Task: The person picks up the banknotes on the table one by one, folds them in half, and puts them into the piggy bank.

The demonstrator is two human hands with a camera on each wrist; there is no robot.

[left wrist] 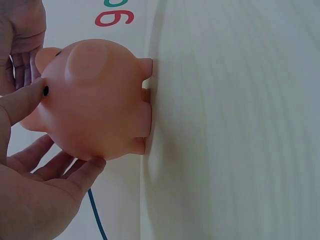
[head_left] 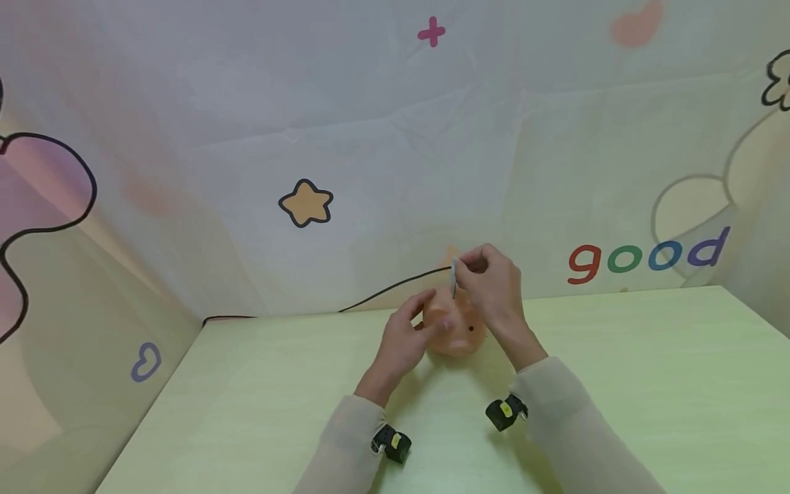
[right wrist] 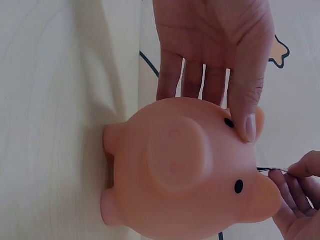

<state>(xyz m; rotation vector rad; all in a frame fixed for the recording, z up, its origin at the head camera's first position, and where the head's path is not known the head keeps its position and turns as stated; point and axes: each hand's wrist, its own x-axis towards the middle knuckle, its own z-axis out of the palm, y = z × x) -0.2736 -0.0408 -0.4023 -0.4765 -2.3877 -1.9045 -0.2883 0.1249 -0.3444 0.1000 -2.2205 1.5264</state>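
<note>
A pink-orange piggy bank (head_left: 459, 344) stands on its short legs on the table, snout toward me. My left hand (head_left: 400, 342) holds it from the left; its thumb lies by one black eye and its fingers reach round the side, as the left wrist view of the piggy bank (left wrist: 100, 105) shows. Above the pig's back, my right hand (head_left: 496, 285) pinches a thin pale strip (head_left: 454, 280) between thumb and fingers. In the right wrist view the strip (right wrist: 274, 169) appears edge-on, its lower end right behind the head, where the ears hide the spot. I cannot tell its kind.
The pale green table (head_left: 617, 384) ends at a printed cloth backdrop (head_left: 382, 171) close behind the pig. A small black camera (head_left: 393, 444) is strapped to the left wrist, and another camera (head_left: 505, 413) to the right wrist.
</note>
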